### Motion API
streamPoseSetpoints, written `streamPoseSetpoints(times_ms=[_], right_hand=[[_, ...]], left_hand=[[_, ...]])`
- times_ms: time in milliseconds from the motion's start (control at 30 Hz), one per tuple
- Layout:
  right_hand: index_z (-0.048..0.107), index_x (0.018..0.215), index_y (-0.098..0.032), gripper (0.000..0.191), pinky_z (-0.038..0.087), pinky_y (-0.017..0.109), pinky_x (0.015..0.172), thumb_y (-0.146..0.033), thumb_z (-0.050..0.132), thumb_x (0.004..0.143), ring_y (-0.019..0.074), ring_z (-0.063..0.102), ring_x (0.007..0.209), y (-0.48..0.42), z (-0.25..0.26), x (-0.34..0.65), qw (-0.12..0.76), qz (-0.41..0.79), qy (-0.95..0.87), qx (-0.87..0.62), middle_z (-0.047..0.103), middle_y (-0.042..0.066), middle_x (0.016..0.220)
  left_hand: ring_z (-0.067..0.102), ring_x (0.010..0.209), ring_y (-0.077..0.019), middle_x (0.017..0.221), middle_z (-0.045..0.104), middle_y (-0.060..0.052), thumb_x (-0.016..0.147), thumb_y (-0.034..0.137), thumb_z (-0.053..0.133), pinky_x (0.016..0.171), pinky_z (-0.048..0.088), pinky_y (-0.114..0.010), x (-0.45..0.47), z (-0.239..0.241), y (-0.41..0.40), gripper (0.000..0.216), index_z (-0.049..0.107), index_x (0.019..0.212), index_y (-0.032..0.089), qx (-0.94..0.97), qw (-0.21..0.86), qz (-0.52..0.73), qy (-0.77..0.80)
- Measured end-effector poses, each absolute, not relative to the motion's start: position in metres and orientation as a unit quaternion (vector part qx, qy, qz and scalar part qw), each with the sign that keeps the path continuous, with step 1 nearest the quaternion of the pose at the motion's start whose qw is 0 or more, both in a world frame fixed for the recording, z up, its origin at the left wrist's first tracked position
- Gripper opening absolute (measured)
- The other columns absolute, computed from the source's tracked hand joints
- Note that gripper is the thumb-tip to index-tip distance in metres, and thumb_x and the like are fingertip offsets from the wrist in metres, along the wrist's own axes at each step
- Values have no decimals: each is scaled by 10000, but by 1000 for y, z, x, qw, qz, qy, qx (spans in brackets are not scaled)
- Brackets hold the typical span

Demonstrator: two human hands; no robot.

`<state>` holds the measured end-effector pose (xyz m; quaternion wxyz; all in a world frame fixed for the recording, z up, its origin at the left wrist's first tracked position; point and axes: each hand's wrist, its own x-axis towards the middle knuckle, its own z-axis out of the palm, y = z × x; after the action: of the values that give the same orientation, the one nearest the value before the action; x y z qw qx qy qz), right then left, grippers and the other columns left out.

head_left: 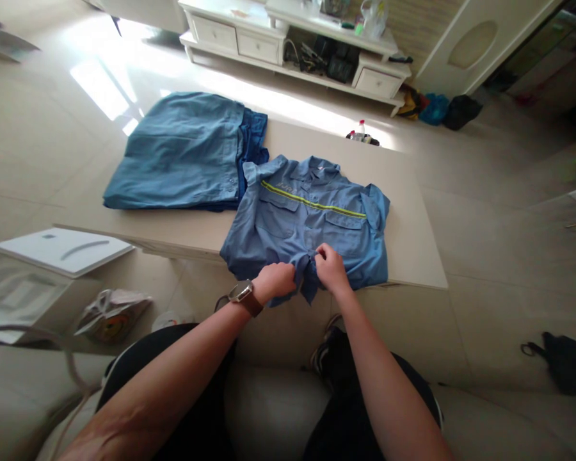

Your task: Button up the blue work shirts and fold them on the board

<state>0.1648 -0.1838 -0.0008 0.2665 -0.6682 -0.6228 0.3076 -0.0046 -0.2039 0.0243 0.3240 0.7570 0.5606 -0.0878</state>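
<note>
Shirt [307,218] lies just beyond the left hand [274,282], which I hold closed on its bunched front. With the right hand [331,267] I pinch fabric alongside. Folded garments [177,153] rest on the table [408,237], farther left of the left hand.

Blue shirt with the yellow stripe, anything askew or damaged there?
The lower front of the shirt is bunched between left hand and right hand and droops past the near edge of the table, untidy beside the flat folded clothes. No tear stands out.
</note>
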Motion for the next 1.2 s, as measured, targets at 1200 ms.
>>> streamPoseSetpoints(times_ms=[1200], right_hand=[[734, 818, -181, 243, 462, 300, 736, -393, 616, 837, 201, 633, 752, -180, 0, 166, 295, 398, -630, -598, 736, 40, 795]], left_hand=[[632, 849, -177, 950, 689, -75, 930, 135, 479, 833, 488, -275, 5, 20, -191, 265, 744, 929, 154, 684, 321, 249, 605]])
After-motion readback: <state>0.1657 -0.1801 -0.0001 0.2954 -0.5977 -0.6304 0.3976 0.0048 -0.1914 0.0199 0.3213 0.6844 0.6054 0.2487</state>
